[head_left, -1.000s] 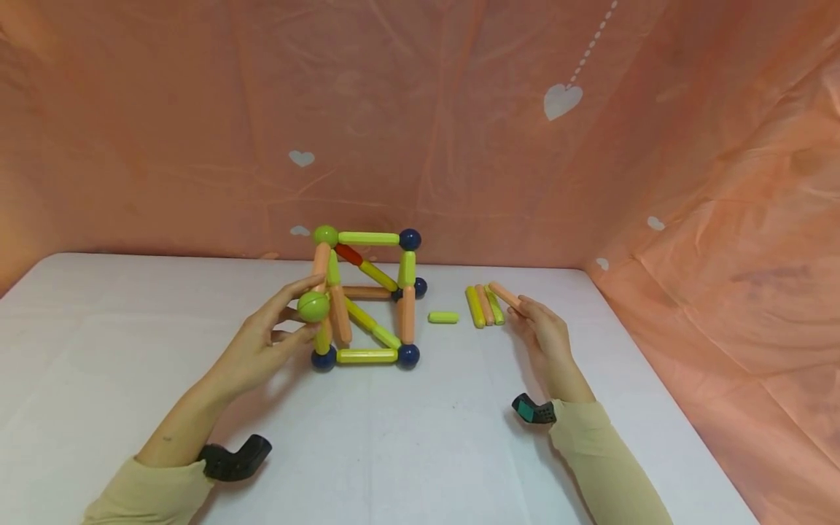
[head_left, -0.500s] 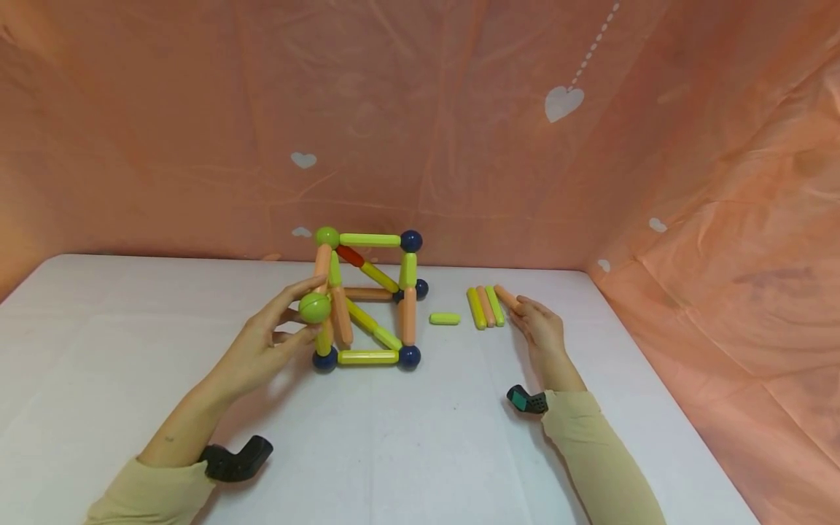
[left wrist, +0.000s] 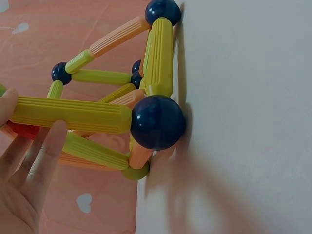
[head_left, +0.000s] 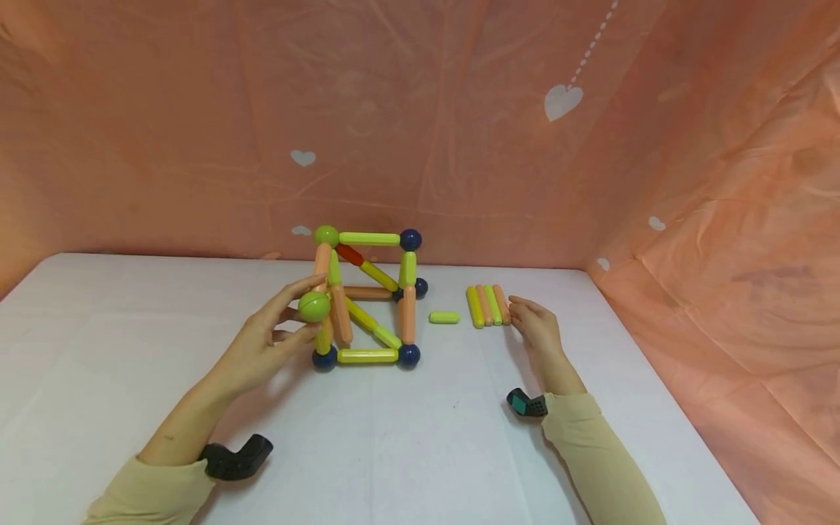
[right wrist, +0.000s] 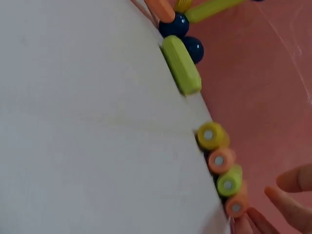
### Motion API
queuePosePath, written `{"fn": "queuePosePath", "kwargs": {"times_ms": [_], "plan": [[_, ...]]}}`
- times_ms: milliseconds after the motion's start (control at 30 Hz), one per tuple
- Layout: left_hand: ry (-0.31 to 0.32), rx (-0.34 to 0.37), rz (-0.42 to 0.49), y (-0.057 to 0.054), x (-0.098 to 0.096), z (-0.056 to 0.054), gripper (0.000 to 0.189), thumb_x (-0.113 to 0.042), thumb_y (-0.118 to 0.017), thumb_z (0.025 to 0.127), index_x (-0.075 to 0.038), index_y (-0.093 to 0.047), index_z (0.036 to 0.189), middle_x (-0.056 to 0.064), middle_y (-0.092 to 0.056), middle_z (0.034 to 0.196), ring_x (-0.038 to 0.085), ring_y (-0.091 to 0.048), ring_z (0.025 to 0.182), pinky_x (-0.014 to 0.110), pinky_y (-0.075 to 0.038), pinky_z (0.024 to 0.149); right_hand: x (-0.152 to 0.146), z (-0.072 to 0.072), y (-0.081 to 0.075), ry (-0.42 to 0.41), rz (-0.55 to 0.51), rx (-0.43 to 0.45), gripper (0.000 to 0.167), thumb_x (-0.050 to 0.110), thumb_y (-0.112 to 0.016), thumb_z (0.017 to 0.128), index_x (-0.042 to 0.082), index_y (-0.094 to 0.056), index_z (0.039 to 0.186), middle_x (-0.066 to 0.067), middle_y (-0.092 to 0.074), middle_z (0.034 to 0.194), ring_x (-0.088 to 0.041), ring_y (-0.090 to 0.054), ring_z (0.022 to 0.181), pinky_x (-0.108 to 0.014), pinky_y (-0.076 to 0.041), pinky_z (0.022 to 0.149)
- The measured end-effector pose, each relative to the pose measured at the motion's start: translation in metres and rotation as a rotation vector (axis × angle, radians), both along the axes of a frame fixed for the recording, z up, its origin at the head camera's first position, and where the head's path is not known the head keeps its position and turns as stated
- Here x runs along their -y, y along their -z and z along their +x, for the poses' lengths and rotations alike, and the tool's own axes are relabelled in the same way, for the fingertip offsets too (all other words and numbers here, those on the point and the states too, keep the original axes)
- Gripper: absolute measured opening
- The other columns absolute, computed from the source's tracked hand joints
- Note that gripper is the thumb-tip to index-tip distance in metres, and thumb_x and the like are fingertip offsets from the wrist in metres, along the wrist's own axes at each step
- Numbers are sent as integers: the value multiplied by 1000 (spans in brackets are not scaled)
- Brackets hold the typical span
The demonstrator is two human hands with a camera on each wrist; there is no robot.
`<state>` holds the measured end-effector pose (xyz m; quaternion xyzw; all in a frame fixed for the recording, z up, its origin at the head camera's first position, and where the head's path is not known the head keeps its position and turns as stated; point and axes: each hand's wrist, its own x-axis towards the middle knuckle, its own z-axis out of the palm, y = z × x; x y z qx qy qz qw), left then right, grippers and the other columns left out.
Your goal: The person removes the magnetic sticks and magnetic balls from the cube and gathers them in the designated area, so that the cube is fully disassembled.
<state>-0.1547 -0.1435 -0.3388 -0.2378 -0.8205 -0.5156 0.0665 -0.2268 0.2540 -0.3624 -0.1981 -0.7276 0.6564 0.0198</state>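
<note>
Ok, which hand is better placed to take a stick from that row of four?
The right hand, I'd judge: it is right beside the row of sticks. The left hand holds the stick-and-ball frame near a green ball, so it would probably need to let go and reach across.

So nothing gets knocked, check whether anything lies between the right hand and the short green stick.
Something does: the row of four sticks lies flat on the white table, between the right hand at its right edge and the short green stick off its left. Nothing visible stands above the row.
</note>
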Motion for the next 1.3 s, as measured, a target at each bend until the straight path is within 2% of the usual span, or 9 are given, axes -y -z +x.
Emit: {"fn": "queuePosePath", "kwargs": {"times_ms": [133,233,433,567,733,833,967,1167,1300], "plan": [[4,10,2,0,-1,0,58,-8,-60,94,-19,-37,146,9,-43,142,1,-55,102,21,-54,74,5,5,-11,-12,61,-13,42,18,-48,99,0,-50,137,-16,-48,141,-19,-52,117,-27,-43,102],[6,10,7,0,0,0,57,-8,-60,94,-19,-37,146,9,-43,141,0,-55,102,21,-54,74,14,8,-22,-47,37,-51,41,20,-49,100,-1,-51,135,-15,-53,134,-14,-58,109,-26,-44,101],[-2,6,1,0,0,-1,57,-9,-60,94,-19,-37,146,9,-43,141,0,-55,102,21,-54,74,42,11,-39,-129,-137,-168,40,14,-53,98,-12,-50,130,-3,-64,106,-10,-64,90,-18,-51,83],[-5,24,-3,0,-1,-2,58,-9,-61,94,-20,-37,146,9,-42,142,4,-56,103,21,-54,75,62,14,-44,-194,-196,-213,38,10,-53,98,-15,-49,126,-2,-66,98,-11,-65,87,-19,-52,80],[-6,41,2,1,-2,-3,59,-9,-61,94,-19,-36,146,10,-42,142,21,-57,106,22,-53,75,86,16,-49,-271,-221,-231,36,9,-55,96,-13,-52,125,0,-66,96,-9,-66,87,-21,-53,81],[-5,54,4,2,-3,-3,60,-8,-61,94,-20,-36,147,11,-41,143,29,-57,108,21,-53,76,97,17,-51,-303,-225,-237,35,8,-56,96,-14,-53,124,-4,-67,99,-10,-66,88,-22,-53,82],[-8,60,5,2,-3,-3,60,-8,-61,93,-21,-36,147,11,-40,143,31,-57,110,20,-53,76,112,17,-54,-342,-234,-224,34,7,-56,95,-14,-55,122,-12,-66,104,-12,-66,88,-23,-53,82],[-10,48,10,2,-3,-3,59,-8,-61,93,-19,-36,146,12,-45,136,31,-58,108,22,-53,75,131,15,-52,-384,-247,-202,30,7,-57,95,-11,-58,119,-12,-68,101,-12,-67,85,-23,-54,81],[-9,51,13,2,-4,-3,59,-7,-61,93,-20,-37,146,12,-44,136,31,-57,108,22,-54,75,143,13,-48,-424,-247,-187,31,7,-57,96,-11,-58,120,-18,-67,108,-11,-67,86,-23,-53,84]]}}
